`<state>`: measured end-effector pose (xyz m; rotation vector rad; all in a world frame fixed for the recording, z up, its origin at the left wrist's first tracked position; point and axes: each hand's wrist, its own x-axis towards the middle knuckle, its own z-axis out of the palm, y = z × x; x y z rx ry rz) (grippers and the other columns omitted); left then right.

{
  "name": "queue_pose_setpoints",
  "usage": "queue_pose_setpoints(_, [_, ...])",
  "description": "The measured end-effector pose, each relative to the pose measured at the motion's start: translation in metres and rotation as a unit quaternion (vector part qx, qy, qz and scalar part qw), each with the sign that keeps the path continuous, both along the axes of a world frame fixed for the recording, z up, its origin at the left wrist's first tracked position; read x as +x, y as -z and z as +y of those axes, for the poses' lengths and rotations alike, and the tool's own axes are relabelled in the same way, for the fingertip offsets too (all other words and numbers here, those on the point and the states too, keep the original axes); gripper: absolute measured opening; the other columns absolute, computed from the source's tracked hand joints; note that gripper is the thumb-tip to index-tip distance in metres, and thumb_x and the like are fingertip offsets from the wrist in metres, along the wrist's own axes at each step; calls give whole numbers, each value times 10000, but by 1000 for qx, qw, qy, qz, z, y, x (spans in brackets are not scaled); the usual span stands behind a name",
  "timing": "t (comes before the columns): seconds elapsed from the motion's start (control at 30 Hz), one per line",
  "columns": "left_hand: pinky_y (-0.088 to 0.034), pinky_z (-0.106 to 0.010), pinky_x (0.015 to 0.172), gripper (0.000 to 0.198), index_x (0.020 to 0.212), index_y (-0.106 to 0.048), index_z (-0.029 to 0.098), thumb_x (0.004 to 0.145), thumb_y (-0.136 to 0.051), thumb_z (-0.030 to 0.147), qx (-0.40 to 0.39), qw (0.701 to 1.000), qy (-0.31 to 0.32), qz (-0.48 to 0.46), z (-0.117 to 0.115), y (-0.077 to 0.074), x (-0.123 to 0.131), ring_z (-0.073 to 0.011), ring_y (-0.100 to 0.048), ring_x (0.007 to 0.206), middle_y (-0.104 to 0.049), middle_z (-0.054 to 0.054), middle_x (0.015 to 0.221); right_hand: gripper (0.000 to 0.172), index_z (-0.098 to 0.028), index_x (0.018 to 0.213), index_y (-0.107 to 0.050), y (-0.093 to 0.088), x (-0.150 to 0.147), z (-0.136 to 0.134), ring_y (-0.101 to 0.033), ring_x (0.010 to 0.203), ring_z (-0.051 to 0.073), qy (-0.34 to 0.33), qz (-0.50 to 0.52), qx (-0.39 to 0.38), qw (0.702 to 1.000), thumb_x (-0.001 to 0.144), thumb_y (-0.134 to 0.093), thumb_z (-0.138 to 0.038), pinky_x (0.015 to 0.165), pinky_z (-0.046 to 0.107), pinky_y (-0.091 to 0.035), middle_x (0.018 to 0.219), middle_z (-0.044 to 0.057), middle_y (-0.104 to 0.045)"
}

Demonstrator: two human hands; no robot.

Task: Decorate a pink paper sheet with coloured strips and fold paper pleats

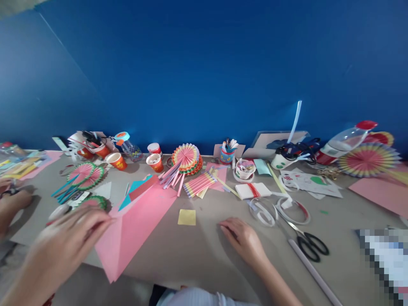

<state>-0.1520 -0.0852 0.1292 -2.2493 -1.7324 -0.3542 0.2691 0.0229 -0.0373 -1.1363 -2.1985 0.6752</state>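
Note:
A folded pink paper sheet lies on the grey table in front of me. My left hand, blurred by motion, pinches the sheet's left corner. Flat on the table to the right of the sheet rests my right hand, palm down, fingers together and holding nothing. A small yellow paper square lies between the sheet and my right hand.
Black-handled scissors and a white tape loop lie to the right. Paper cups, folded paper fans, paper strips and a pen cup line the back. Another person's hands work at far left.

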Motion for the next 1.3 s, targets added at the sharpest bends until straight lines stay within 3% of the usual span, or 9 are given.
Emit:
queue_pose_setpoints(0.1, [-443,-300,580,347,753,-569,258,1022,-370,352,-85,994,63,-6,17,9,40,-176,-621,655,-629,16,716,317,-202,993,-714,-4,-2,-3,-675,896,214,-12,-5,-17,1000,996,-407,-283,802,318,-522,962,89,-731])
queue_pose_setpoints(0.17, [-440,-299,606,416,743,-596,241,1039,-312,309,-107,992,71,18,19,26,52,-172,-622,667,-625,4,720,308,-206,1011,-711,-8,-5,-7,-673,911,208,-30,-11,-31,999,997,-409,-269,805,308,-519,977,83,-724])
queue_pose_setpoints(0.33, [-388,-317,636,462,782,-656,227,1037,-271,197,-136,984,49,101,2,69,44,-186,-611,692,-644,-15,759,270,-231,1183,-646,-27,-30,-17,-655,985,198,-148,-53,-31,987,954,-502,-218,838,295,-512,1109,66,-687])
queue_pose_setpoints(0.47, [-360,-303,609,384,808,-638,223,1038,-349,328,-115,989,9,94,-13,77,32,-181,-616,677,-629,-8,745,448,-205,1333,-513,-38,-94,-13,-638,1019,219,-264,-100,59,957,909,-606,-317,843,323,-512,1271,91,-616])
queue_pose_setpoints(0.67, [-358,-254,556,316,731,-520,219,940,-498,454,-184,975,-110,-59,-24,82,8,-142,-577,544,-574,44,623,260,-190,1002,-590,-22,-203,-7,-629,828,193,-323,-159,180,915,950,-549,-442,637,294,-465,1002,47,-667])
queue_pose_setpoints(0.83, [-398,-223,532,371,709,-433,221,925,-513,511,-262,917,-179,-242,-33,92,-23,-116,-490,430,-436,95,474,75,-197,954,-582,-2,-224,0,-602,769,169,-311,-169,231,906,966,-509,-208,610,278,-415,929,45,-666])
queue_pose_setpoints(0.93, [-408,-217,491,371,738,-478,219,922,-519,538,-240,907,-185,-293,-39,86,-40,-113,-484,416,-444,93,502,110,-189,924,-588,4,-218,8,-596,778,182,-319,-168,230,904,970,-488,-191,612,292,-411,925,57,-667])
queue_pose_setpoints(1.13, [-525,-207,575,249,867,-601,260,946,-490,468,-122,956,-183,-195,-48,49,-64,-144,-659,634,-698,49,768,202,-185,929,-601,10,-210,6,-587,757,180,-344,-163,214,900,996,-412,-163,628,297,-428,875,63,-670])
queue_pose_setpoints(1.3, [-597,-240,654,158,875,-579,295,930,-509,426,-45,972,-148,-178,-58,18,-57,-184,-729,829,-756,21,942,143,-161,950,-618,4,-237,11,-601,838,227,-350,-142,164,911,956,-475,-163,695,345,-476,918,108,-682])
